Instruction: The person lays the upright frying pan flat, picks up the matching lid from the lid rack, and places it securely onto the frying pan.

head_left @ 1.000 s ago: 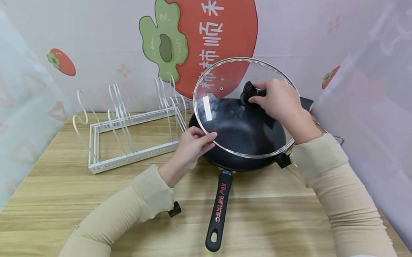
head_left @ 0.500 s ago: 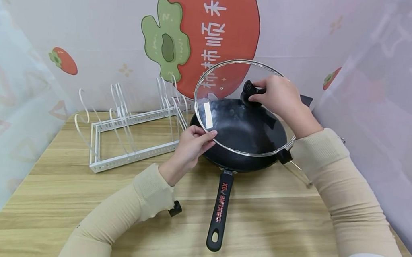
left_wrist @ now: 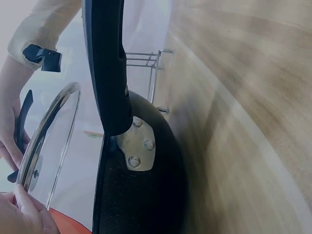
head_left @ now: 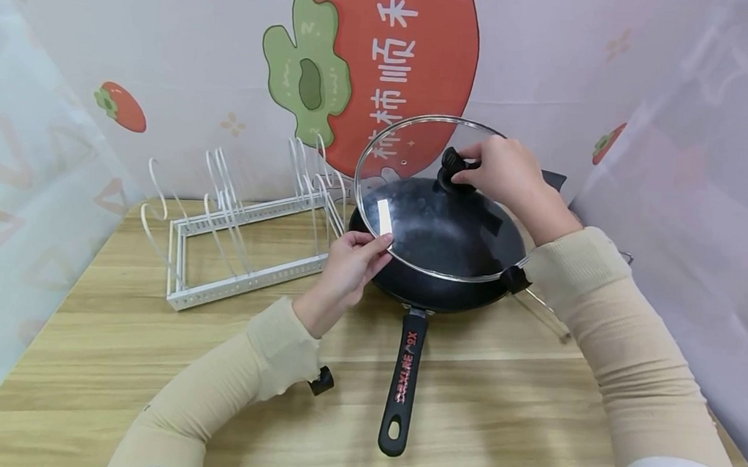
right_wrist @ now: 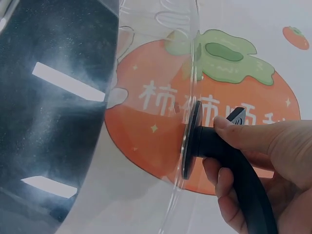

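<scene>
1. At far left of the wooden table (head_left: 498,412), a white wire rack (head_left: 242,230) stands empty-slotted near the back wall, its dividers upright, just beside the wok's left side.

2. The person's left hand (head_left: 345,268) reaches in from a beige sleeve (head_left: 237,377), thumb and fingers pinching the near-left rim of the glass lid (head_left: 408,214); the left wrist view shows the fingertips (left_wrist: 22,204) curled against the lid's metal edge.

3. A small black knob (head_left: 321,380) shows under the left forearm, low over the table.

4. The glass lid is held tilted above the black wok (head_left: 449,283), its far edge raised toward the persimmon backdrop (head_left: 394,66) and its near edge close over the wok's rim. The wok sits on the table at centre, its long black handle (head_left: 403,382) pointing toward the person.

5. The right hand (head_left: 504,174) grips the lid's black handle (head_left: 453,168) on the upper face; the right wrist view shows thumb and fingers (right_wrist: 229,195) wrapped firmly round that handle beside its metal washer.

6. At right, a thin wire stand (head_left: 546,313) shows behind the right sleeve (head_left: 610,333), mostly hidden.
</scene>
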The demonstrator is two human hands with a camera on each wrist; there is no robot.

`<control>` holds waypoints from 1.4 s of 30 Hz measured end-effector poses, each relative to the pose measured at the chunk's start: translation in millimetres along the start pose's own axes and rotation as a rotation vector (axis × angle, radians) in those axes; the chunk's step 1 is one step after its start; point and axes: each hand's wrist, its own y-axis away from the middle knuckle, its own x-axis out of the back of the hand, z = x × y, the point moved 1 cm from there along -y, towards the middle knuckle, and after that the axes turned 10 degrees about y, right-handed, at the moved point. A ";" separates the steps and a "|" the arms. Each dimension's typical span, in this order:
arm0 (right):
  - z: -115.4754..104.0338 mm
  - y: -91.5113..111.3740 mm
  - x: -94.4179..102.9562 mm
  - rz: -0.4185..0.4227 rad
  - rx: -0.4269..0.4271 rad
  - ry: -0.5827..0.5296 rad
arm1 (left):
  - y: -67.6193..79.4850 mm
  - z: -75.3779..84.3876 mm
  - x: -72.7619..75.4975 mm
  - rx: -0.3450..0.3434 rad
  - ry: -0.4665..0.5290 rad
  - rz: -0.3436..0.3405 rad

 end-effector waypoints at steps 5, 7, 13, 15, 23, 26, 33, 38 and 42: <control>-2.0 -3.4 -4.5 -0.014 -0.008 0.001 | -0.2 -1.6 2.0 -0.008 0.005 0.008; -2.5 -4.2 -5.5 -0.021 -0.013 -0.002 | 0.1 -1.4 2.4 -0.009 0.005 0.008; -2.8 -6.1 -8.9 -0.022 0.000 0.001 | 0.6 -1.6 3.4 -0.002 0.017 0.007; -1.1 -6.1 -9.8 -0.021 0.002 0.005 | 0.2 -3.1 3.2 0.003 0.022 0.009; 0.0 -7.0 -14.3 -0.031 -0.004 0.019 | 0.3 -5.8 4.8 -0.004 0.029 0.009; -1.1 -8.5 -16.8 -0.041 0.018 0.026 | 0.2 -5.8 7.1 -0.006 0.030 0.018; -3.0 -11.4 -23.2 -0.053 0.032 0.010 | 0.1 -3.8 12.4 0.003 0.025 0.018; -2.7 -11.6 -25.1 -0.058 0.025 0.000 | 0.4 -2.0 12.6 -0.006 0.027 0.019; -4.9 -11.8 -28.8 -0.065 0.035 0.029 | 1.4 -0.9 15.0 -0.004 0.018 0.038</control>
